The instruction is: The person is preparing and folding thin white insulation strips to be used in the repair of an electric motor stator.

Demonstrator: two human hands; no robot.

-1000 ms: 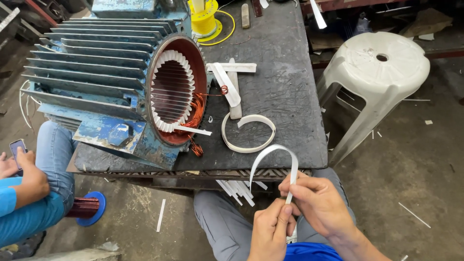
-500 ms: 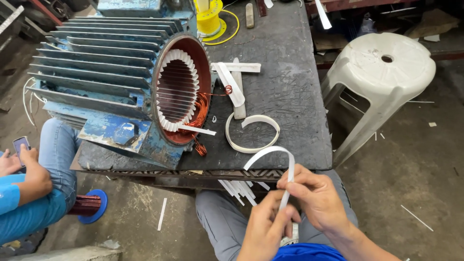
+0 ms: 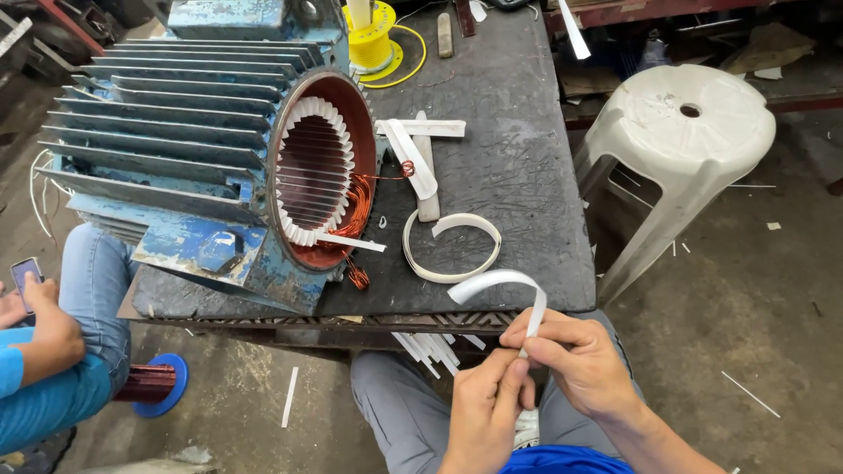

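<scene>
Both hands pinch one white strip (image 3: 500, 283): right hand (image 3: 575, 360) closed on its lower end, left hand (image 3: 492, 404) fingertips closed on the same end from below, the two hands touching. Strip is thin, flat, springy, arching up and over toward the table (image 3: 518, 175) edge, free end just short of it, above the person's grey-trousered lap. Table: dark, rough, worn top, metal lip along the near edge. On it, just beyond the strip, a coil (image 3: 452, 248) of the same white material lying flat, open loop. Further in from the table's near edge, cut white pieces (image 3: 417, 154) stacked crosswise. Table's left half carries a motor stator (image 3: 211, 149): blue chipped paint, finned casing, open bore lined with white slot paper, copper wire (image 3: 356, 215) spilling out the front. Yellow spool (image 3: 373, 39) at the table's far edge. White plastic stool (image 3: 676, 149) right of the table, on bare concrete littered with white offcuts. Left of the table, another person's hand (image 3: 35, 303) on a phone (image 3: 25, 270), blue sleeve, jeans.
</scene>
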